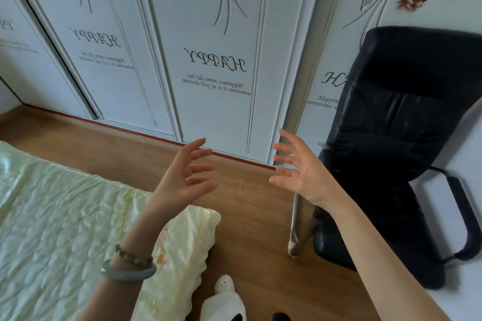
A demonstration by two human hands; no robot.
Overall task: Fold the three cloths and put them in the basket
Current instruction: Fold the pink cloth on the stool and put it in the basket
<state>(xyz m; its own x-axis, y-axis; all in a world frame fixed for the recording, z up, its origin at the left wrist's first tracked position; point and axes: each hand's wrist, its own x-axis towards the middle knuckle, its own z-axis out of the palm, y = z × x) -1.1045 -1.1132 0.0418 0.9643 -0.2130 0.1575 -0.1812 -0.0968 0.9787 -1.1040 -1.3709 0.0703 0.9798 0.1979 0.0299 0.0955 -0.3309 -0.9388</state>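
Note:
My left hand (186, 177) and my right hand (300, 172) are raised in front of me over the wooden floor, palms facing each other a short gap apart. The fingers of both are spread and hold nothing. My left wrist wears a grey bangle and a bead bracelet. No cloth and no basket appear in the head view.
A bed with a pale green quilted cover (52, 216) fills the lower left. A black office chair (391, 138) stands at the right. White wardrobe doors (208, 60) printed with flowers and lettering run along the back. A white slipper (224, 300) lies on the floor below.

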